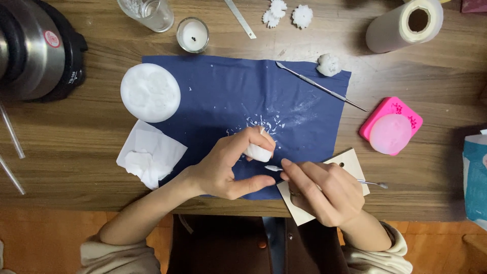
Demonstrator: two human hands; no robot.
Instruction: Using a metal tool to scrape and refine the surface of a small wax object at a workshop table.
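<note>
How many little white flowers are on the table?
2. Both sit at the top edge of the wooden table, side by side: one flower on the left, the other flower just right of it. More may lie outside the picture.

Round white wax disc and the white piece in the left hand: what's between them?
In the head view, only dark blue cloth with scattered white shavings lies between the round white wax disc and the small white piece pinched in the left hand.
</note>
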